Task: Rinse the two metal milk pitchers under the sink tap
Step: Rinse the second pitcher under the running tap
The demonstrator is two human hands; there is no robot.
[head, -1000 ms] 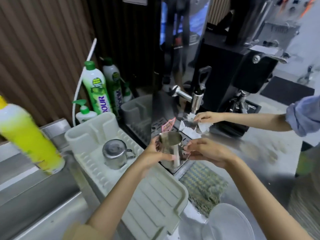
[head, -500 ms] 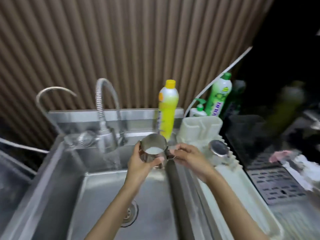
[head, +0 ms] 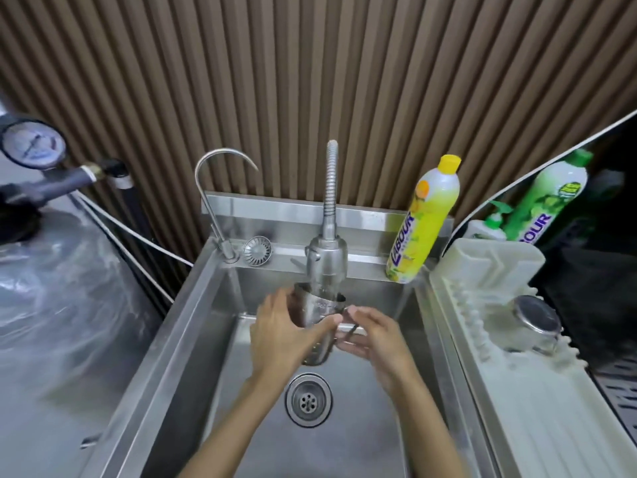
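Both hands on one pitcher: the left hand [head: 281,334] wraps its steel wall, thumb across the front, and the right hand [head: 370,334] pinches the handle side, fingers curled in tight. That milk pitcher [head: 319,317] sits tilted over the sink basin [head: 362,426], mouth up right beneath the tap head [head: 326,262]; whether water is running I cannot tell. Straight below it lies the round drain [head: 308,400]. The second pitcher [head: 536,322] lies upside down on the white drying rack [head: 537,415] to the right, well apart from the hands. So two pitchers, one held, one parked.

Steel everywhere down here: a deep basin with a raised back ledge, against a wall of brown vertical slats [head: 310,81]. Two spouts rise from the ledge, the flexible tap in the middle and a slim gooseneck faucet [head: 220,188] on the left, with a loose strainer disc [head: 257,250] between them. Two tall detergent bottles, a yellow bottle [head: 425,219] on the ledge and a green bottle [head: 548,201] behind the rack. Far left, one pressure gauge [head: 32,144].
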